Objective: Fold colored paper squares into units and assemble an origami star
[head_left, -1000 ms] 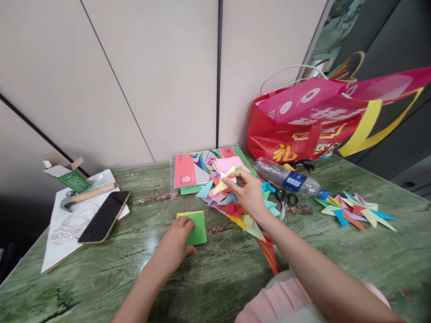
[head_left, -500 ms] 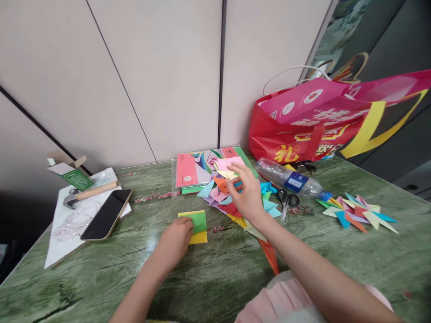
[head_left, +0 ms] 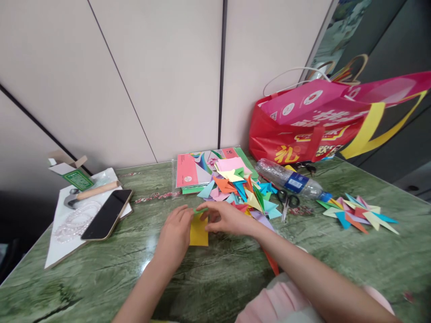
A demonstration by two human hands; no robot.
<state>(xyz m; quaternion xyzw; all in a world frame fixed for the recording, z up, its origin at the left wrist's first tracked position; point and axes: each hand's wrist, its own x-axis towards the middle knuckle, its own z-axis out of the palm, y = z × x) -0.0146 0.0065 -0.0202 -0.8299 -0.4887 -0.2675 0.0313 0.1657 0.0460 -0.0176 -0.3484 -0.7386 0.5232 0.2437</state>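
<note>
Pale wall panels (head_left: 168,76) back a green marbled table (head_left: 117,278). Yellow square of paper (head_left: 199,237) lies on it, between both hands; green sheet (head_left: 200,211) shows as a narrow strip at its far edge. Left hand (head_left: 177,229): fingers close together at the paper's left side, grip hidden. Right hand (head_left: 227,217): thumb and forefinger curved, a gap between them, by the green strip; whether they pinch it, cannot tell. Progress, judged: many folded pieces (head_left: 254,198) already heaped beyond the right hand, star-like cluster (head_left: 360,211) farther right; yellow square looks flat, still unfolded
</note>
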